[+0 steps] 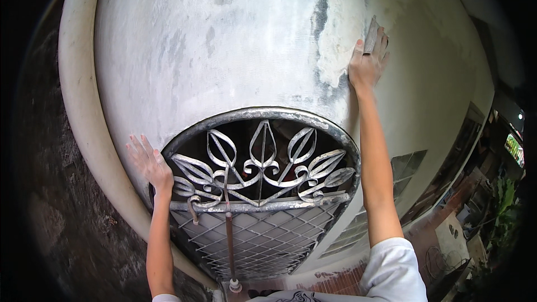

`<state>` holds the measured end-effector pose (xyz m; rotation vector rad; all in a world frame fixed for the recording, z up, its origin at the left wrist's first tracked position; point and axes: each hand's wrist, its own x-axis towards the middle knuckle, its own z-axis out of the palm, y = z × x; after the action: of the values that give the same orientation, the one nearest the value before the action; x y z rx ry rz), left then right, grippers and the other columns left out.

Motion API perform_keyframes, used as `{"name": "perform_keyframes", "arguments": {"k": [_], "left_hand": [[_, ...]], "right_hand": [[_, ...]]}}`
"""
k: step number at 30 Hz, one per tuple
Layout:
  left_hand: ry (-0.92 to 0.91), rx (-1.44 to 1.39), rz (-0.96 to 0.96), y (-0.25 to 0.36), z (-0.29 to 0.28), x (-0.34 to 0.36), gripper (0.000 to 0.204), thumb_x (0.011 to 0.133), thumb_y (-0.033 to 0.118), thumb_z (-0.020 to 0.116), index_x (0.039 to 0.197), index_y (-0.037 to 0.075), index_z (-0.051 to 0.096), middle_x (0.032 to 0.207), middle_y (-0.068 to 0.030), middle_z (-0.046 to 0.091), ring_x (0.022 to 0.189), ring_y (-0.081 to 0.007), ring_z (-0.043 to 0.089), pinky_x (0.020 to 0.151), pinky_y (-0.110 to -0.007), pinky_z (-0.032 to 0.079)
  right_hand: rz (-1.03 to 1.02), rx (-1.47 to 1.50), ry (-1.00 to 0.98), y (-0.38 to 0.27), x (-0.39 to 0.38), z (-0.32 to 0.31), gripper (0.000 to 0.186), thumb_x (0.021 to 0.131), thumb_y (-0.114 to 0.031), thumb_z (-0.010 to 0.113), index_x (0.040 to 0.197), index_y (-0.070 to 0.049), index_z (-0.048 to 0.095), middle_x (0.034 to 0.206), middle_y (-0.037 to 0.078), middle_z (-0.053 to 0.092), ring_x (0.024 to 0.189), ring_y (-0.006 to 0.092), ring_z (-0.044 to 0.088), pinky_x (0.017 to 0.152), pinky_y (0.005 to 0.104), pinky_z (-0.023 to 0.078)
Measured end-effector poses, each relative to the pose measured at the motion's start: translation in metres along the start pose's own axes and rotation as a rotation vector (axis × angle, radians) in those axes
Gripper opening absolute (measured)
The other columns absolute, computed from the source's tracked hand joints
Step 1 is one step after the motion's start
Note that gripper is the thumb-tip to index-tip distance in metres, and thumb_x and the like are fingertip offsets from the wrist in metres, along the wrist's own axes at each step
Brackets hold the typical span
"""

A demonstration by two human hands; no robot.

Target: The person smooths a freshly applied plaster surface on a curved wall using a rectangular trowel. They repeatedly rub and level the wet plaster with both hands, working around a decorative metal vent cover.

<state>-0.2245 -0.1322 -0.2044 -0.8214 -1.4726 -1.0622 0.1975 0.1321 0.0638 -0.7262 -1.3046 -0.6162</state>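
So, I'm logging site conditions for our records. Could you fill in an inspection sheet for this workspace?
Surface: white wall, uneven in tone, with dark grey patches on its upper part.
Job's things: flat grey piece in the right hand, against the wall; its exact kind is unclear.
Clutter: mixed items at lower right, including a pale board; most are too small to name.
Hands: right, raised and gripping the piece; left hand, open with fingers spread, beside the arched metal grille.
Cables: thin dark loops at lower right; cable or wire, cannot tell.
Surroundings: rough dark ground or wall at left, green plants at right.
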Motion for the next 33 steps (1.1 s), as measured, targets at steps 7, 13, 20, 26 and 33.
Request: {"name": "perform_keyframes", "arguments": {"k": [7,13,20,26,33], "left_hand": [[-0.095,-0.012,0.088,0.026,-0.007,0.021,0.059,0.103,0.021,0.039,0.159,0.009,0.026,0.167,-0.0128,0.014,0.152,-0.0439,0.007,0.122,-0.056,0.006],[-0.142,-0.097,0.084,0.048,-0.017,0.030,0.062,0.102,0.021,0.043,0.158,0.005,0.024,0.167,-0.0129,0.015,0.154,-0.0400,0.008,0.122,-0.055,0.009],[-0.257,-0.176,0.169,0.077,-0.036,0.029,0.060,0.097,0.016,0.047,0.154,0.002,0.034,0.165,-0.0151,0.021,0.152,-0.0433,0.013,0.122,-0.055,0.016],[-0.551,-0.289,0.441,0.127,-0.054,0.016,0.059,0.093,0.019,0.053,0.151,0.016,0.045,0.162,-0.0152,0.030,0.150,-0.0379,0.024,0.122,-0.051,0.019],[-0.526,-0.642,0.320,0.178,-0.058,-0.003,0.056,0.092,0.011,0.053,0.148,0.006,0.046,0.157,-0.0192,0.037,0.146,-0.0412,0.032,0.118,-0.051,0.028]], "right_hand": [[-0.216,0.059,-0.106,0.014,-0.041,-0.015,0.067,0.102,-0.044,0.041,0.159,-0.010,0.025,0.165,0.007,0.023,0.152,0.0321,0.020,0.123,0.0535,0.013],[-0.282,-0.015,-0.353,0.020,-0.075,-0.047,0.065,0.102,-0.039,0.043,0.160,-0.018,0.024,0.167,0.006,0.019,0.153,0.0309,0.017,0.124,0.0507,0.013],[-0.302,0.014,-0.413,0.003,-0.087,-0.056,0.065,0.101,-0.038,0.043,0.160,-0.018,0.023,0.168,0.008,0.014,0.153,0.0324,0.016,0.124,0.0501,0.014],[-0.275,0.062,-0.414,-0.023,-0.117,-0.042,0.067,0.102,-0.041,0.041,0.160,-0.015,0.020,0.168,0.010,0.009,0.155,0.0325,0.008,0.124,0.0540,0.005],[-0.233,0.112,-0.516,-0.027,-0.149,-0.052,0.067,0.103,-0.038,0.042,0.161,-0.016,0.018,0.169,0.009,0.008,0.155,0.0327,0.008,0.124,0.0529,0.006]]}}
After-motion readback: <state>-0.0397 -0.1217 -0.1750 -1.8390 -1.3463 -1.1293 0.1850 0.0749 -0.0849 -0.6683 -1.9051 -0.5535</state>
